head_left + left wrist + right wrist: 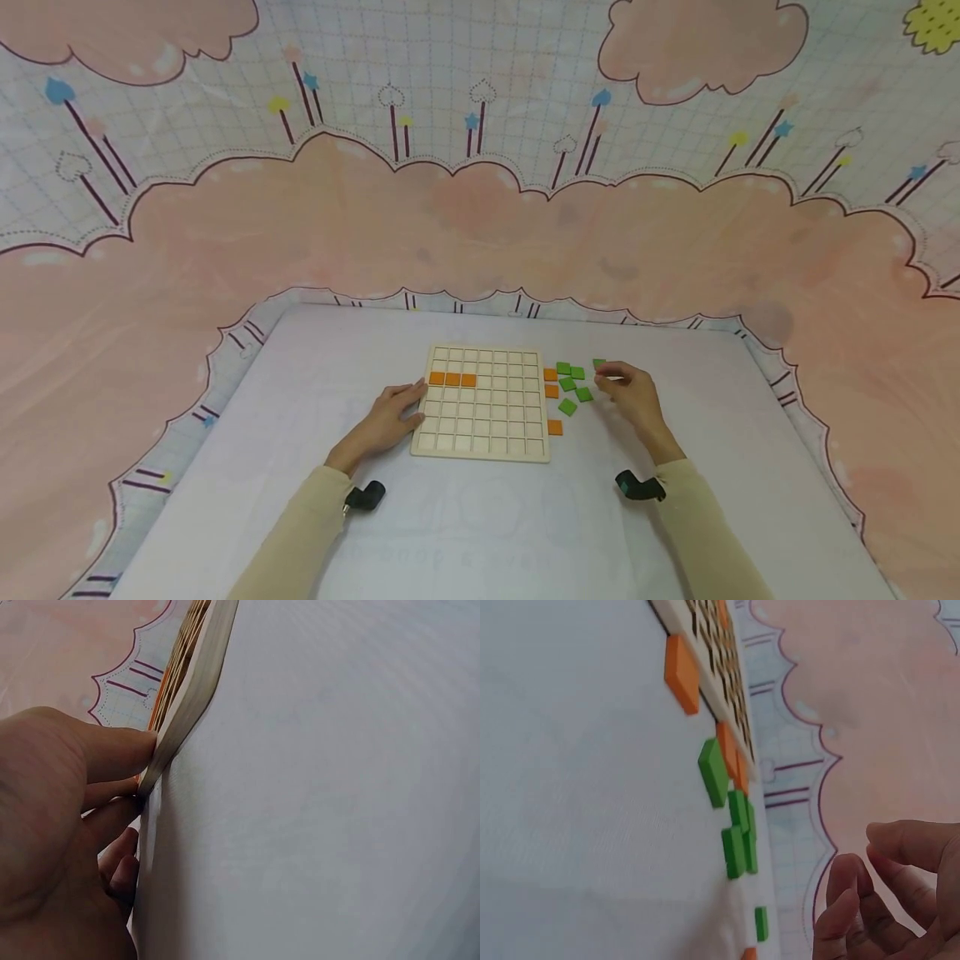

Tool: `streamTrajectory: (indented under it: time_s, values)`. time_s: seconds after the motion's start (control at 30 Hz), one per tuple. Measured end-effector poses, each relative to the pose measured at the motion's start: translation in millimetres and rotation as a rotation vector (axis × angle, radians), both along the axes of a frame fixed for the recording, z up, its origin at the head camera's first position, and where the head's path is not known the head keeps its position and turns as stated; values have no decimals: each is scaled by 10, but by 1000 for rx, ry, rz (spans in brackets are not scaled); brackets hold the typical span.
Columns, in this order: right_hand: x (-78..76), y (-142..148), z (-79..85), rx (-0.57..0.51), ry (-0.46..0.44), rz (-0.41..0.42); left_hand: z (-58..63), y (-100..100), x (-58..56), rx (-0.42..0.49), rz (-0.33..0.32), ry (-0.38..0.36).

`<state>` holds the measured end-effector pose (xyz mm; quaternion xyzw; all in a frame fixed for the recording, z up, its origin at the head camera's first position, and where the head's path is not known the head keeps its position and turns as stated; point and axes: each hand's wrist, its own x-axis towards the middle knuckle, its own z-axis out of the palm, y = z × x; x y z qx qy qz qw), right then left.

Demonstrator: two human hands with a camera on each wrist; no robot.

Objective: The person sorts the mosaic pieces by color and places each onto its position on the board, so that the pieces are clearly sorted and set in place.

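A pale wooden grid board (pixel 495 417) lies on the white table, with three orange square tiles (pixel 452 379) side by side in one row at its left. My left hand (pixel 386 421) rests against the board's left edge; in the left wrist view its thumb (pixel 120 752) touches the rim. To the right of the board my right hand (pixel 632 396) hovers beside a green tile (pixel 598 364), which it partly covers in the head view. The right wrist view shows its thumb and fingers (pixel 911 844) loosely bent, with nothing visible between the tips.
Several green tiles (pixel 567 407) lie scattered between the board and my right hand. Orange tiles (pixel 555 427) lie along the board's right edge. Another orange tile (pixel 749 953) shows at the bottom of the right wrist view. A patterned cloth (pixel 480 225) surrounds the table.
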<state>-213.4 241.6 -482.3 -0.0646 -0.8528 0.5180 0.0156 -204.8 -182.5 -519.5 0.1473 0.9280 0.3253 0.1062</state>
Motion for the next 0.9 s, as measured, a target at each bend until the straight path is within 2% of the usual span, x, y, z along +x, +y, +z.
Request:
streamTrajectory:
  time_s: [0.3, 0.47, 0.9]
  values:
    - [14, 212, -69, 13, -35, -48, 14, -8, 2, 5, -6, 1]
    - [-4, 319, -106, 63, -72, -63, 16, -3, 11, 10, -7, 7]
    - [-9, 484, -153, 148, -157, -22, 6, 5, 14, 11, 11, 0]
